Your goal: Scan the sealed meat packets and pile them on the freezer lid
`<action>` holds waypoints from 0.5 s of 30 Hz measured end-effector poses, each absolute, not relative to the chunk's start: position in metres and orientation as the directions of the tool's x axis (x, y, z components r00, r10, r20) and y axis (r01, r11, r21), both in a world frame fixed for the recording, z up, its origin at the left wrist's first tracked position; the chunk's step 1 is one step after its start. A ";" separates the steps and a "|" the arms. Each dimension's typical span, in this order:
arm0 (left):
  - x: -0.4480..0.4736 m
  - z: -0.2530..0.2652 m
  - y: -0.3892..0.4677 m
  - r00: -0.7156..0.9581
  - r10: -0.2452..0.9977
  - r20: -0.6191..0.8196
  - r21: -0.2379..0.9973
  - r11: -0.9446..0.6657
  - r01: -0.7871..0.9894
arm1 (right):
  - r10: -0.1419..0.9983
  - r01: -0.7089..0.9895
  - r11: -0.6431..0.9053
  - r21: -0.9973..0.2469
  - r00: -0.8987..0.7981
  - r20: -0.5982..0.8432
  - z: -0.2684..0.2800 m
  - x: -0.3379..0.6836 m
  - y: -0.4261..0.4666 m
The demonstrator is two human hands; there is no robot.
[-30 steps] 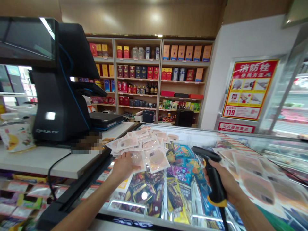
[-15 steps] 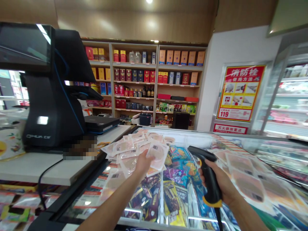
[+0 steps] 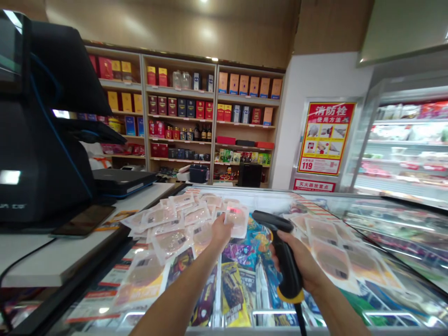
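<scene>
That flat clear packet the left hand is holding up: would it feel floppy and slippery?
Probably light: the left hand lifts the packet by one edge. It looks thin and flat, so likely bendy. Its glossy film probably slides easily, like the packets spread on the freezer lid.

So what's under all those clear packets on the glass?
Under the packets is the freezer's glass lid, and through it colourful wrapped snacks show. What lies right beneath the piled packets is covered.

head cam: worn on head, faces fwd & slightly down over freezer lid (image 3: 266, 200)
range: close to both forearms, shelves (image 3: 182, 116) far back
views: one only, no overlap
</scene>
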State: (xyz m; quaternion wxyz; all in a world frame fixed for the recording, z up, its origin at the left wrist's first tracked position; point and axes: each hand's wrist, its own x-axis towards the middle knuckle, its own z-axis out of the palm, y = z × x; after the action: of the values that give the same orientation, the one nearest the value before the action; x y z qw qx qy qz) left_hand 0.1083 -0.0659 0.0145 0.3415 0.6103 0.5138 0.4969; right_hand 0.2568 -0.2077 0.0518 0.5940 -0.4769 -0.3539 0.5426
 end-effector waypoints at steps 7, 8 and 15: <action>0.120 0.017 -0.068 -0.023 0.970 0.240 0.926 -0.222 0.306 | 0.978 -0.345 0.001 -0.939 0.198 -0.071 0.058 0.277 -0.206; 0.123 0.018 -0.068 -0.022 0.972 0.234 0.928 -0.217 0.303 | 0.973 -0.345 0.013 -0.938 0.221 -0.067 0.058 0.283 -0.205; 0.157 0.016 -0.076 0.044 0.982 0.183 0.942 -0.188 0.278 | 0.911 -0.312 0.098 -0.945 0.411 -0.041 0.058 0.330 -0.206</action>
State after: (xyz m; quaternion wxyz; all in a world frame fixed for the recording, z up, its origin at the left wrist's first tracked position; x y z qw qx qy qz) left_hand 0.1570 -0.0761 0.0163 0.3792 0.6151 0.5122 0.4643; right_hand 0.3299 -0.2056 0.0575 0.6769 -0.4973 -0.3012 0.4515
